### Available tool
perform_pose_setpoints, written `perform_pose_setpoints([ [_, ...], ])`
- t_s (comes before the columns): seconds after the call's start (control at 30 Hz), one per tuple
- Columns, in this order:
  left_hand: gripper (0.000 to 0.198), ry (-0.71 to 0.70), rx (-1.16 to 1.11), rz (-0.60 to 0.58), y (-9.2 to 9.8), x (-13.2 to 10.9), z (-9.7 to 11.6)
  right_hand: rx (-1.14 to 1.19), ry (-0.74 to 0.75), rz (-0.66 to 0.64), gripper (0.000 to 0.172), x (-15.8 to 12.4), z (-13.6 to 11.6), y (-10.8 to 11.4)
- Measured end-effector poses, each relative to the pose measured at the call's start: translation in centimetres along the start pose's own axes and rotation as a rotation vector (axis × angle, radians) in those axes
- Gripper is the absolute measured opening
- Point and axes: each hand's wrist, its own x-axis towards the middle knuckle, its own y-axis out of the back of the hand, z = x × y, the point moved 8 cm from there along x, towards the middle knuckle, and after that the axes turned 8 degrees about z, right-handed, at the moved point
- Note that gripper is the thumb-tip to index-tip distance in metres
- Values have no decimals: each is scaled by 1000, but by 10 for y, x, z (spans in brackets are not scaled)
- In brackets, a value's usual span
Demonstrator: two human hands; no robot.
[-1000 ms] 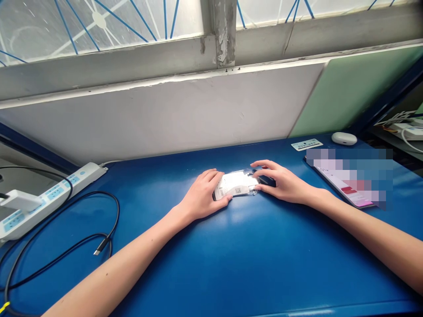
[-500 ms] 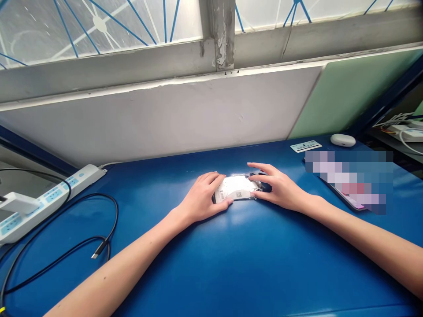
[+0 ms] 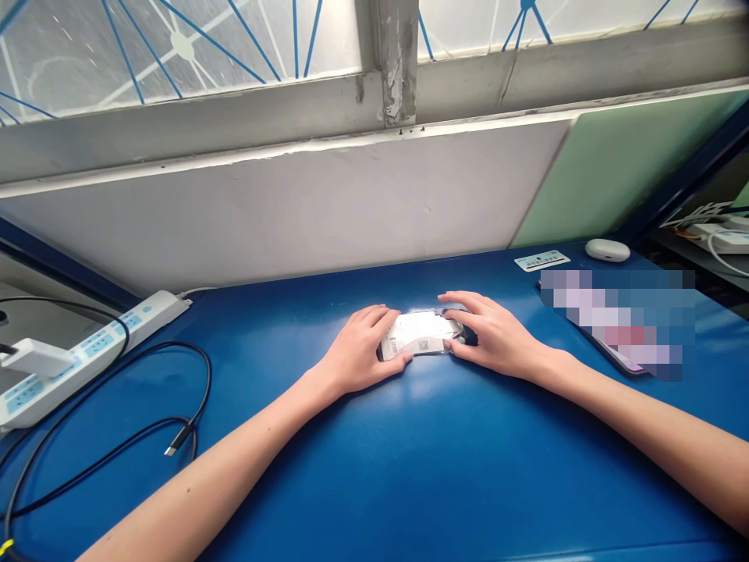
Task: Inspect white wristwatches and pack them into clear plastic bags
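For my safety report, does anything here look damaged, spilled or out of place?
Yes: the window post has chipped, peeling paint. At left, the black cable lies in untidy loops on the blue table, its plug unconnected. I see no spill. Glare on the plastic packet leaves any damage there uncertain.

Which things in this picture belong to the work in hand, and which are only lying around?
In the work:
labelled packet in clear wrapping, held by the left hand
right hand, at the packet's right end

Only lying around:
card
rounded white case
flat device, screen pixelated
black cable
power strip
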Motion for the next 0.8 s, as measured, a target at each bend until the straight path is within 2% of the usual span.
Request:
perform_pose_setpoints([
  [0.23,50,3,1,0,-1,0,1,-37,22,26,19,1,9,8],
  [0.43,49,9,-4,-9,-2,-1,-1,10,-44,20,27,-4,25,4],
  [0.7,48,11,-28,-5,-1,-1,-1,107,31,-44,37,-5,11,-2],
  [0.8,47,9,-25,-8,0,0,0,100,6,-80,40,-5,13,-4],
])
